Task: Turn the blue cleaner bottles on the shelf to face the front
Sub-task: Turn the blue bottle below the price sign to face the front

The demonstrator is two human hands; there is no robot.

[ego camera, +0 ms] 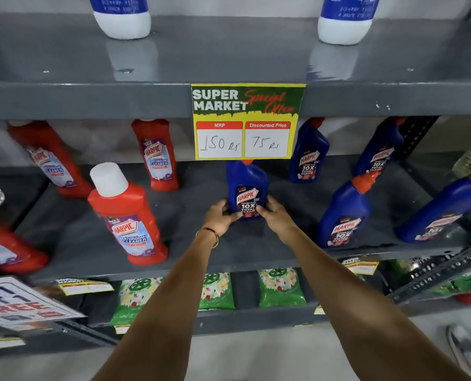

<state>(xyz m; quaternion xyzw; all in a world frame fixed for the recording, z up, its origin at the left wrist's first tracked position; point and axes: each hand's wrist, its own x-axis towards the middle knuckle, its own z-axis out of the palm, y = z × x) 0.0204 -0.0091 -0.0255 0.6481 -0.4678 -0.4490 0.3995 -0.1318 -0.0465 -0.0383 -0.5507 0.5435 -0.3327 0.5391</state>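
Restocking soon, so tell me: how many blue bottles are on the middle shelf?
5: one held centre, two at the back right, two at the front right. More may sit beyond the frame's right edge.

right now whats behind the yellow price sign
The sign covers the neck and most of the orange cap of the held blue bottle. Whatever else stands behind it is hidden.

Glossy smooth plastic on blue cleaner bottle (247, 188); grey painted metal shelf (72, 237), slight sheen; paper price sign (246, 122), matt; shiny metal bangle (211, 234).
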